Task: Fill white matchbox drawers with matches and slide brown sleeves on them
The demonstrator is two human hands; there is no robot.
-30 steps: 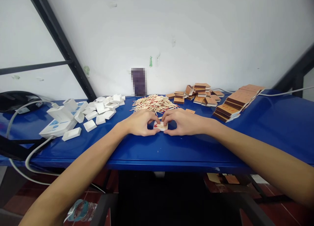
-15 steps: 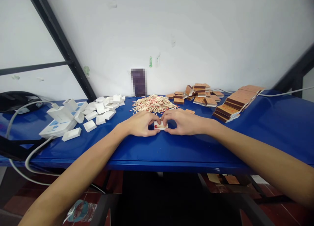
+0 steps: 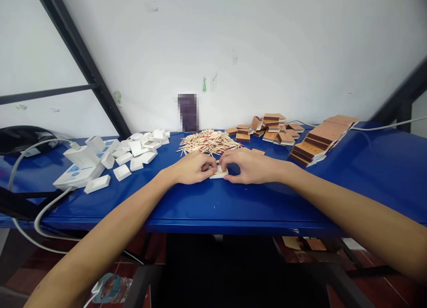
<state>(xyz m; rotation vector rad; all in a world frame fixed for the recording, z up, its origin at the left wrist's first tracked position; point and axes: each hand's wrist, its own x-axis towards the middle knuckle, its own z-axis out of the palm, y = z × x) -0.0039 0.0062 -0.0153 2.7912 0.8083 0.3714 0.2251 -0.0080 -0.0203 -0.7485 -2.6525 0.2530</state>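
Note:
A small white matchbox tray (image 3: 218, 175) lies on the blue table between my hands, with a few matches in it. My left hand (image 3: 191, 167) is closed in a pinch at the tray's left end, its fingertips over the match heads and hiding them. Around the right end of the tray curl the thumb and fingers of my right hand (image 3: 248, 166), gripping it. Just behind both hands is a heap of loose red-tipped matches (image 3: 210, 141).
White empty trays (image 3: 136, 147) are scattered at the left by a white power strip (image 3: 78, 173) with cables. Brown matchbox sleeves (image 3: 275, 129) lie piled at the back right, near stacked matchboxes (image 3: 328, 136). A dark pixelated object (image 3: 188, 113) leans on the wall.
My left thumb and fingers have come together over the match heads, which showed red before. My right hand and the tray have stayed almost in place.

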